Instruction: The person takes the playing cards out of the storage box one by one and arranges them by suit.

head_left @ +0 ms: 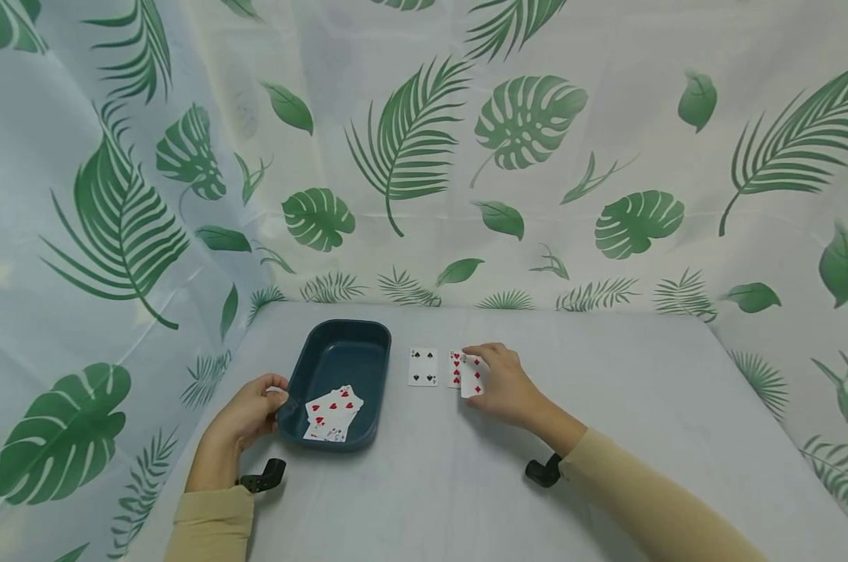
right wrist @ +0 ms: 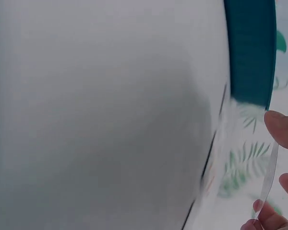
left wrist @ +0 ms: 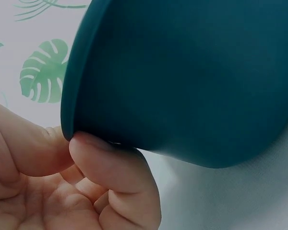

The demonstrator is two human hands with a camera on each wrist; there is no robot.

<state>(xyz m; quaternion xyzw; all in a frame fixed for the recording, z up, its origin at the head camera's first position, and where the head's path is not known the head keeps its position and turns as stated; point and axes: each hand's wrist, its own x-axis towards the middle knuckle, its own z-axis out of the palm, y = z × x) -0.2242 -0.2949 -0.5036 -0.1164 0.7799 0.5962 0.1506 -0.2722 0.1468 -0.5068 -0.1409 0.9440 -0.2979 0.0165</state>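
My left hand (head_left: 248,406) pinches the rim of a dark blue tray (head_left: 350,357) at its near left corner; the left wrist view shows thumb and curled finger (left wrist: 117,165) at that rim. Several face-up playing cards (head_left: 335,407), mostly hearts, lie overlapping in the tray's near end. Between thumb and fingers, my right hand (head_left: 508,386) holds a diamonds card (head_left: 470,377) by its edges, face visible. Behind it a hearts card (head_left: 455,367) is partly hidden. The right wrist view catches the held card (right wrist: 270,175) edge-on.
A spades card (head_left: 423,368) lies face up on the white tabletop (head_left: 424,484), between the tray and the hearts card. Leaf-patterned cloth (head_left: 403,156) hangs behind and to the sides of the table. A black wrist camera (head_left: 543,471) sits under the right wrist.
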